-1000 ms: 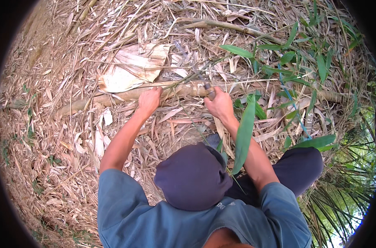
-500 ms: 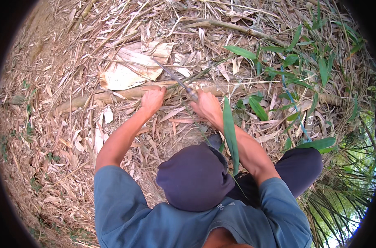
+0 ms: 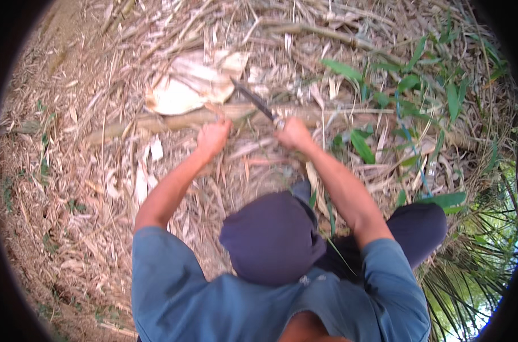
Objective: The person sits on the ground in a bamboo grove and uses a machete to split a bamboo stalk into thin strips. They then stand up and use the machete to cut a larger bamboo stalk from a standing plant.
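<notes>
My right hand is closed round the handle of a knife. Its long dark blade slants up and to the left, above a pole lying on the ground. To the left, my left hand is a fist at the near side of the pole. A short length of thin green stem shows beside that fist, blurred, and seems to be gripped in it. Just beyond the left hand lies a broad pale dry sheath. The blade does not touch the left hand.
Dry leaves and strips cover the ground. Another branch lies at the far side. Green leafy shoots and a blue cord are at the right. My bent knee is at the lower right.
My right hand and knife have shifted right, away from the left hand. The green stem that ran to the upper right no longer shows there. The long leaf by my right forearm hangs lower.
</notes>
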### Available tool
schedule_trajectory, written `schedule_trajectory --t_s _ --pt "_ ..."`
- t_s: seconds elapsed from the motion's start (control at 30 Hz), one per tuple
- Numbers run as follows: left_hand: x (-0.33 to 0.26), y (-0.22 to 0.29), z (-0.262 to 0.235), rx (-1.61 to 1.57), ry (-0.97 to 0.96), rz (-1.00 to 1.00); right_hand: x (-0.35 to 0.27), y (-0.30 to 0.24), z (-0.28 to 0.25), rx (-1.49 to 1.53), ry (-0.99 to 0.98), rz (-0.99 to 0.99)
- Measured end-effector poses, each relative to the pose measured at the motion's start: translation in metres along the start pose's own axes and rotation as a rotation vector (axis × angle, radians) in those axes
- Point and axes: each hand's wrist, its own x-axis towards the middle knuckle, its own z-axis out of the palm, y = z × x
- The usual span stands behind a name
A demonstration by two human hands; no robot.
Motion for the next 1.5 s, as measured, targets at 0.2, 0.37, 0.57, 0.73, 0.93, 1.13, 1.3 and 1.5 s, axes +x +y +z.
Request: schedule_trajectory --t_s 0.2,0.37,0.57,0.73,0.93,1.13,1.3,1.5 --pt "-0.006 -0.01 0.017 -0.044 0.157 0.036 -0.037 -0.025 -0.015 0.032 0.209 -0.047" --pt "0.001 -0.014 0.011 -0.033 0.167 0.085 -0.057 -0.083 -0.044 0.203 0.446 -0.396" --pt "-0.004 -0.003 0.006 -0.096 0.141 0.005 -0.047 -0.047 -0.011 -0.002 0.297 0.013" --pt "-0.011 -0.03 0.026 -0.275 0.258 -0.293 -0.025 -0.01 -0.011 0.009 0.237 0.074" --pt "-0.012 -0.064 0.053 -1.247 0.308 -0.753 -0.057 -0.025 -0.093 0.467 0.464 0.108" --pt "0.017 -0.035 0.04 -1.717 0.769 -0.835 -0.101 -0.041 -0.156 0.433 0.793 0.043" --pt "0.034 0.012 0.024 -1.973 0.896 -0.876 -0.118 -0.061 -0.134 0.584 0.727 -0.034" --pt "0.052 0.081 0.057 -2.088 0.579 -1.06 -0.095 -0.065 -0.049 0.446 0.367 0.077"
